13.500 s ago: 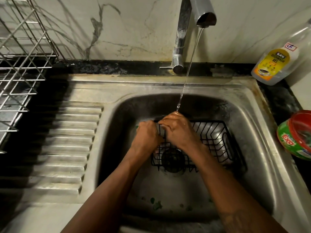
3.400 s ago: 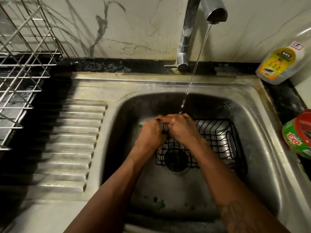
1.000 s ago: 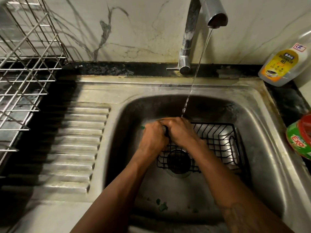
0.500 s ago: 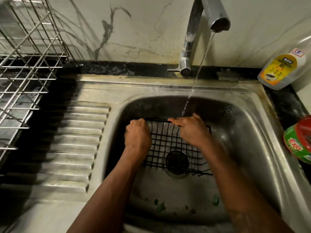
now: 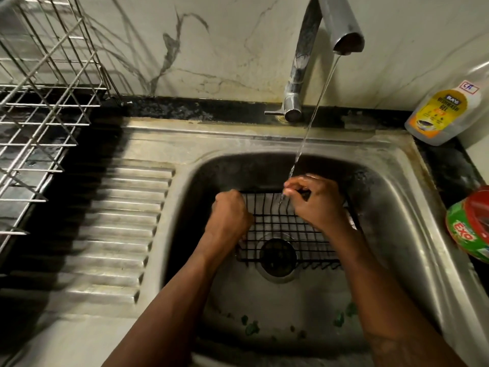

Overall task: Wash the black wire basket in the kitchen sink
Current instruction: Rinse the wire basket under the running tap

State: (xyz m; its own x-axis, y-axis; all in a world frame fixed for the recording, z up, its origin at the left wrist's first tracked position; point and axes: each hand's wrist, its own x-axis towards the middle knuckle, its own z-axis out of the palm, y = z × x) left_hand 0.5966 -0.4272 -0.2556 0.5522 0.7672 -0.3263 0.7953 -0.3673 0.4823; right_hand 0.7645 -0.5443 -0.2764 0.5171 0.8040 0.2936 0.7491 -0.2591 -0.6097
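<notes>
Black wire basket (image 5: 280, 226) has fingers (image 5: 293, 190) on its top wire; those fingers and a thumb are bent round the wire and pinch it tight; they belong to the right hand (image 5: 320, 207), which is wet. The left hand (image 5: 230, 218) is curled up in a fist on the left edge of the basket and seems to grip the wire there, but its fingertips are tucked under and I cannot see them. Both arms reach down into the sink (image 5: 391, 221); the basket stands tipped up inside it, with the flat grid facing up and the low edge down by the drain hole (image 5: 277, 256). A thin stream of water (image 5: 312, 120) falls from the tap (image 5: 341, 25) right onto the right hand's fingers and the top wire; little green bits (image 5: 251, 328) lie on the sink floor near the front. On the left is the bumpy draining board (image 5: 119, 221), and past it a silver wire rack (image 5: 39, 102); on the right stand a bottle of dish gel (image 5: 444, 112) and a green and red tub (image 5: 473, 229).
</notes>
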